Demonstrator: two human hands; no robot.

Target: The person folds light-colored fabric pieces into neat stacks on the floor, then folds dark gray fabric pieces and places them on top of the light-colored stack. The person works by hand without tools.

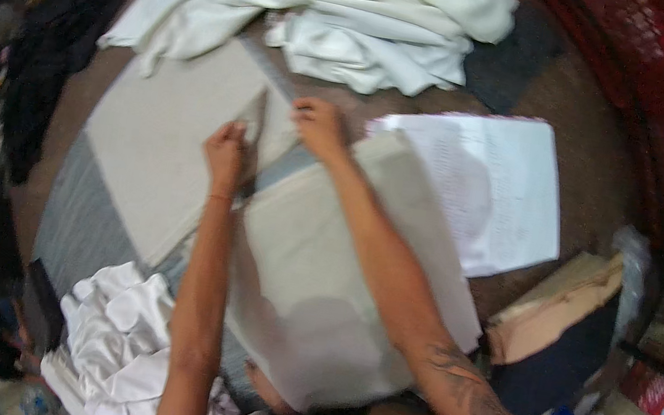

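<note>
A beige cloth [164, 133] is spread flat at the left, and its near-right side rises in a fold between my hands. My left hand [224, 157] is closed in a pinch on that raised part. To its right, my right hand [321, 128] is closed too, with its fingertips at the edge of the same cloth. The exact grip is blurred. Under my right forearm lies a second beige cloth [309, 247], flat and reaching back toward my body. Grey-blue fabric [91, 199] shows beneath the cloths.
A large heap of white fabric [374, 27] lies at the far side. Written paper sheets [512, 190] rest at the right, by a tan folded bundle [560, 303]. White satin-like fabric [116, 322] is bunched near left. Black cloth [56, 58] and a red basket [661, 101] flank the area.
</note>
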